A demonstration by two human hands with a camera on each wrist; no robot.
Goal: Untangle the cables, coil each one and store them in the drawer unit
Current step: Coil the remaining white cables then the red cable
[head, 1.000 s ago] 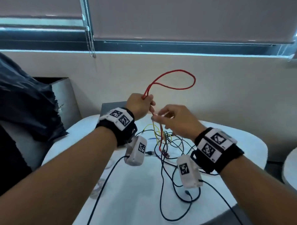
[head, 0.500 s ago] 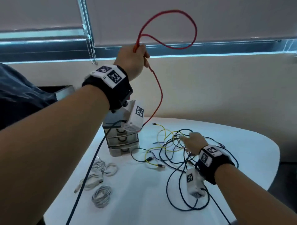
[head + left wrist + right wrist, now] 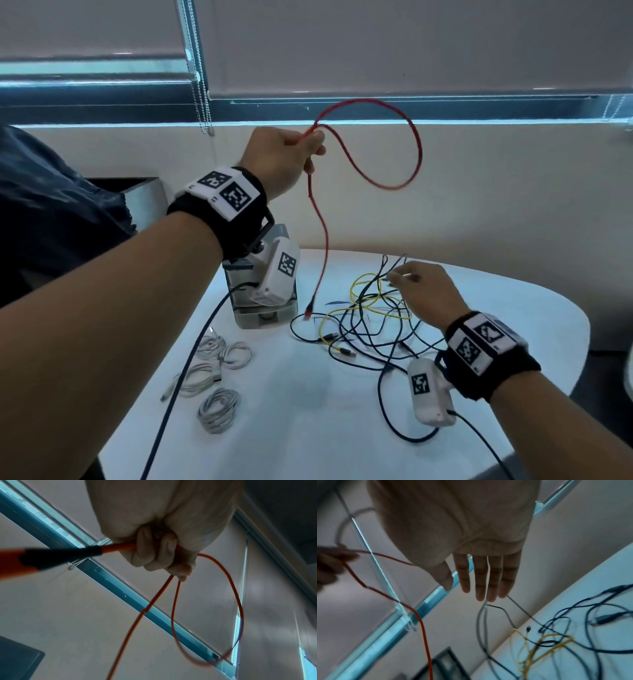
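Note:
My left hand (image 3: 284,157) is raised above the table and grips the red cable (image 3: 416,150) in its curled fingers (image 3: 163,555). One red loop (image 3: 240,608) stands out to the right. The red tail hangs straight down, and its plug (image 3: 309,311) sits just over the table beside the drawer unit (image 3: 270,317). My right hand (image 3: 424,294) hovers over the tangle of black and yellow cables (image 3: 370,318) with straight fingers (image 3: 481,577). Thin dark strands (image 3: 494,607) rise to the fingertips, and one runs between two fingers.
Three coiled white cables (image 3: 219,406) lie on the white table (image 3: 308,445) in front of the drawer unit, which my left wrist camera partly hides. A grey box (image 3: 144,198) and dark cloth (image 3: 51,205) stand at the left. The wall is close behind.
The hands parted: my left hand pulled the red cable up, then came lower. The red tail has come out of the tangle and hangs free. My right hand dropped to the tangle and lifts dark strands.

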